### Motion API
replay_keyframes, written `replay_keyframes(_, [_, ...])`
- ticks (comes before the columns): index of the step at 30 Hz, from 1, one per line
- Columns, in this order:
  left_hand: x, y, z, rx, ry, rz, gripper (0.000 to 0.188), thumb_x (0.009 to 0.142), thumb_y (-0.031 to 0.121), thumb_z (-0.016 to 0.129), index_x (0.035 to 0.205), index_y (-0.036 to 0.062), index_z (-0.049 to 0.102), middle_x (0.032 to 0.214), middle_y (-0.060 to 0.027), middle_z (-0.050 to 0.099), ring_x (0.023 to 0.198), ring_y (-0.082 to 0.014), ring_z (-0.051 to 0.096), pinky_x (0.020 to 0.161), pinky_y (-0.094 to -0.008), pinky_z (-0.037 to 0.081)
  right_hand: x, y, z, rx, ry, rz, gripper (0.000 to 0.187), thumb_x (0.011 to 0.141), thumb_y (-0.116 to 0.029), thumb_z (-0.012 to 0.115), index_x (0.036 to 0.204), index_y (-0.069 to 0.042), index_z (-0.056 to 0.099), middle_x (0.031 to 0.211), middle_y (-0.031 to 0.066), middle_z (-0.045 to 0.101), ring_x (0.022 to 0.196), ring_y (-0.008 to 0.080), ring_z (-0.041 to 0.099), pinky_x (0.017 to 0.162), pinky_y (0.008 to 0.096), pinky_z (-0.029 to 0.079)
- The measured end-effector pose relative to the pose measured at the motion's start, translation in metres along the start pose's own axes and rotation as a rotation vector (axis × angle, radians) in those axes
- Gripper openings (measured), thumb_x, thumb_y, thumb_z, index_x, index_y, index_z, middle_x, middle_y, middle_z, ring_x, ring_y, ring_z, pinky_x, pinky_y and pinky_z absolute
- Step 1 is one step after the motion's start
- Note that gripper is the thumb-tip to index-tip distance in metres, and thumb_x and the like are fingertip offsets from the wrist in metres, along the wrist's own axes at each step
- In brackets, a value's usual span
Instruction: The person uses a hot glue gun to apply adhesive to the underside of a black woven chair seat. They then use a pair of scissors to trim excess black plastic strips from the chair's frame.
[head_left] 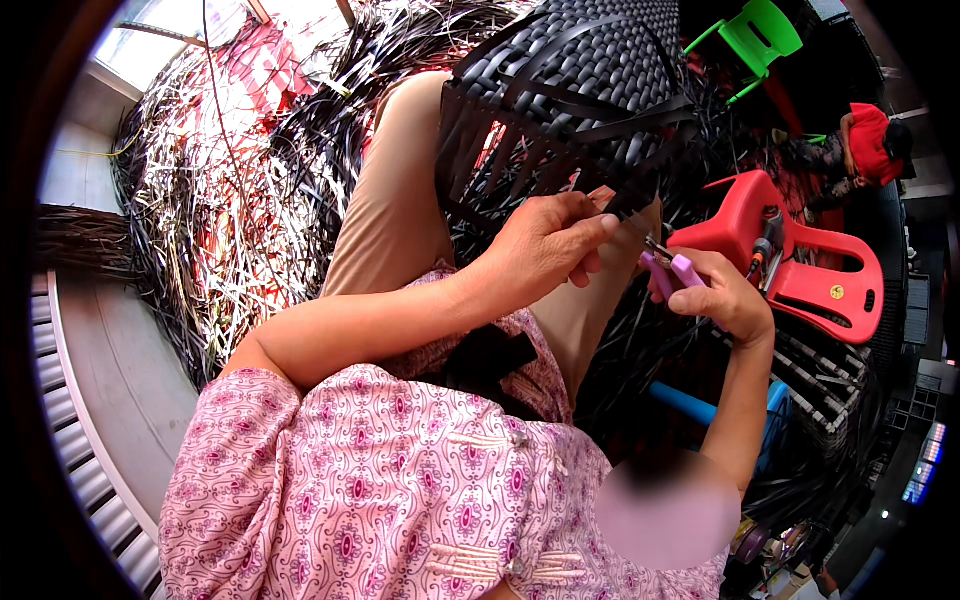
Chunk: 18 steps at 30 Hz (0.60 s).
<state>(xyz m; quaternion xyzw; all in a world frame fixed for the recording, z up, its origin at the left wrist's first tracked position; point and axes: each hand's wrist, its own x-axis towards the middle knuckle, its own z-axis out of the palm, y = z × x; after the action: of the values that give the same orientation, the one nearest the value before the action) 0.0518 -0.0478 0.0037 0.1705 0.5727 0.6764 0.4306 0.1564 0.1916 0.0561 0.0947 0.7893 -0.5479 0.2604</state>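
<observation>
A black woven panel (600, 60) of flat plastic strips rests by my knees, its loose strip ends hanging along the near edge. At its lower right corner, my left hand (550, 245) is closed, thumb against fingers, on a black strip (628, 203). My right hand (722, 298) grips a pair of scissors (686, 271) with purple handles. The scissors' dark blades point up and left toward the strip, just right of my left fingertips. Whether the blades touch the strip is too small to tell.
Loose black and pale strips (230, 220) heap up on the left. A red plastic chair (825, 285) stands close on the right with a dark tool (768, 245) on it. Beyond are a green chair (760, 38) and another person in red (875, 145). Blue tubing (685, 400) lies below my right arm.
</observation>
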Motion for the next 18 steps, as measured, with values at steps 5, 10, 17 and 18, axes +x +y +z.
replay_keyframes(5, [-0.014, -0.007, 0.001, 0.321, 0.111, 0.185, 0.04, 0.097, 0.03, 0.06, 0.118, -0.0028, 0.05, 0.074, -0.0051, 0.06, 0.068, -0.0115, 0.06, 0.061, -0.0284, 0.049, 0.005, -0.001, -0.007, -0.033, -0.028, -0.005, 0.054, 0.071, -0.038, 0.074, 0.107, 0.0, 0.063, 0.089, 0.0024, 0.06, 0.082, 0.012, 0.055, 0.076, 0.0261, 0.045])
replay_keyframes(10, [-0.015, -0.012, -0.002, 0.582, 0.158, 0.375, 0.042, 0.097, 0.029, 0.061, 0.12, -0.0049, 0.05, 0.075, -0.0091, 0.063, 0.067, -0.0153, 0.063, 0.061, -0.031, 0.05, 0.007, -0.013, -0.004, -0.035, -0.004, 0.01, 0.058, 0.071, -0.036, 0.075, 0.113, 0.002, 0.062, 0.095, 0.0048, 0.063, 0.086, 0.0131, 0.058, 0.08, 0.0272, 0.047])
replay_keyframes(17, [-0.004, 0.01, -0.002, 0.048, 0.057, 0.053, 0.029, 0.096, 0.028, 0.062, 0.084, 0.0022, 0.064, 0.06, 0.0034, 0.053, 0.055, -0.002, 0.047, 0.05, -0.0209, 0.037, 0.016, -0.019, -0.014, 0.002, -0.057, -0.024, 0.058, 0.072, -0.032, 0.076, 0.115, 0.004, 0.062, 0.095, 0.0052, 0.064, 0.086, 0.0134, 0.059, 0.079, 0.0275, 0.048])
replay_keyframes(18, [-0.005, 0.013, -0.003, -0.002, 0.046, 0.04, 0.029, 0.096, 0.028, 0.062, 0.081, 0.0036, 0.064, 0.059, 0.0051, 0.051, 0.054, -0.0004, 0.044, 0.049, -0.0197, 0.034, 0.015, -0.025, -0.015, -0.017, -0.059, -0.012, 0.056, 0.072, -0.031, 0.076, 0.115, 0.004, 0.062, 0.095, 0.005, 0.063, 0.086, 0.0131, 0.059, 0.079, 0.0272, 0.047])
